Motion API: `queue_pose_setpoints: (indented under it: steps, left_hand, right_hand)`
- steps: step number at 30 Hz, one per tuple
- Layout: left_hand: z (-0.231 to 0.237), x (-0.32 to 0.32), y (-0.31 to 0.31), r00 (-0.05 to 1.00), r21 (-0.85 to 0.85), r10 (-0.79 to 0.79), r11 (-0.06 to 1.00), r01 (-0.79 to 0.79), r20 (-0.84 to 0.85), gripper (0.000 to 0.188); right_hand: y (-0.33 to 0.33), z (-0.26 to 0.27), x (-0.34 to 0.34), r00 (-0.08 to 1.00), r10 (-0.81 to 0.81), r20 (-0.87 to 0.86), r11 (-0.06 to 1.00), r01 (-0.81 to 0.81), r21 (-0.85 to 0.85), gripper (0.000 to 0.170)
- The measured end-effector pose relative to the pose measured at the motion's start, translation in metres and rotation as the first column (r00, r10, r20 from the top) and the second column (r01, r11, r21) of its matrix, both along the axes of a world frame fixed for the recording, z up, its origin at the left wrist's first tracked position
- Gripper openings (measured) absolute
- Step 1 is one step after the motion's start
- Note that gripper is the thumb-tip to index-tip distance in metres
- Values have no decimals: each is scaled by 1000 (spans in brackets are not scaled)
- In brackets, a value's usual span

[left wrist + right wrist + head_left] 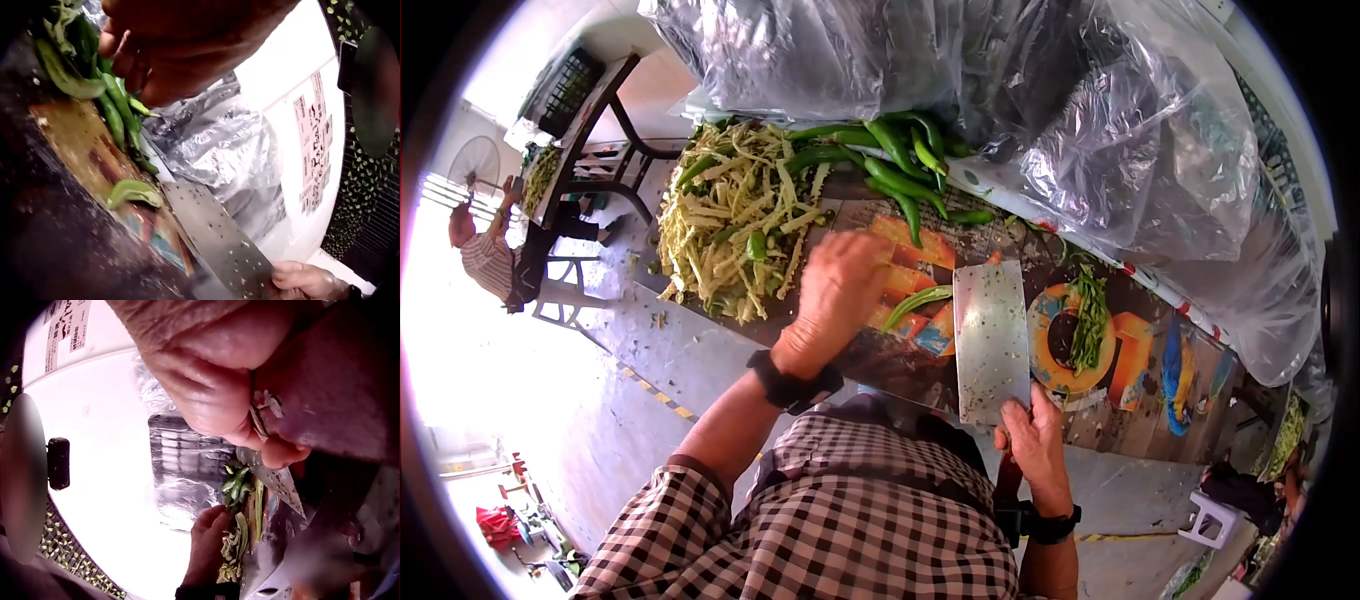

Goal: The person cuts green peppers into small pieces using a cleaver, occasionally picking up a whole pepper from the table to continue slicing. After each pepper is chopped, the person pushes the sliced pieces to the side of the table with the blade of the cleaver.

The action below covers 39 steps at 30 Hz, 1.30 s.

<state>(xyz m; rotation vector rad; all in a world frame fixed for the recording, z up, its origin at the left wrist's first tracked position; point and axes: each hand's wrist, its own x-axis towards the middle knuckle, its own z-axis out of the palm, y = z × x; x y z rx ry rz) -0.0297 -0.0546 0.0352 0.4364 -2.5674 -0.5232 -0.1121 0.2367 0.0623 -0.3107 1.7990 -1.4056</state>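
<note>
My right hand (1035, 440) grips a cleaver (990, 340) by its handle; the broad blade lies over the board, specked with green bits. Beside the blade's left edge is a cut piece of green pepper (918, 304), also seen as a curved pale-green pepper piece (134, 194) in the left wrist view. My left hand (840, 290) hovers left of that piece with fingers loosely bent and nothing visible in them. To its left is a heap of pale pepper cores (740, 220). Whole green peppers (905, 170) lie beyond the hand.
Thin green pepper strips (1088, 320) sit right of the blade on the patterned board (1190, 400). Clear plastic sheeting (1140, 150) bulges along the far edge. Another person (490, 250) is at a table at far left. A white stool (1210, 520) stands lower right.
</note>
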Motion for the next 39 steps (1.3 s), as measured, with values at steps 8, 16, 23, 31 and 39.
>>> queue_pose_setpoints:
  steps: [8, 16, 23, 31, 39]
  left_hand:
    - [-14, -10, 38, 992, 104, -77, 992, 66, 102, 19]
    - [-2, -4, 38, 853, 412, -356, 892, 188, 382, 18]
    - [-6, 1, 49, 973, 47, -219, 975, 216, 70, 19]
    - [-28, 26, 65, 944, 26, -328, 944, 329, -23, 26]
    - [-32, 26, 67, 946, 46, -320, 945, 323, -52, 28]
  right_hand:
    - [4, 8, 1, 991, 3, -137, 999, 1, 32, 20]
    - [17, 16, -1, 884, 107, -454, 983, -27, 180, 21]
    - [18, 23, 0, 810, 223, -543, 957, -76, 279, 17]
    - [1, 38, 10, 614, 327, -718, 940, -131, 316, 15]
    - [-8, 37, 11, 516, 408, -753, 907, -130, 401, 17]
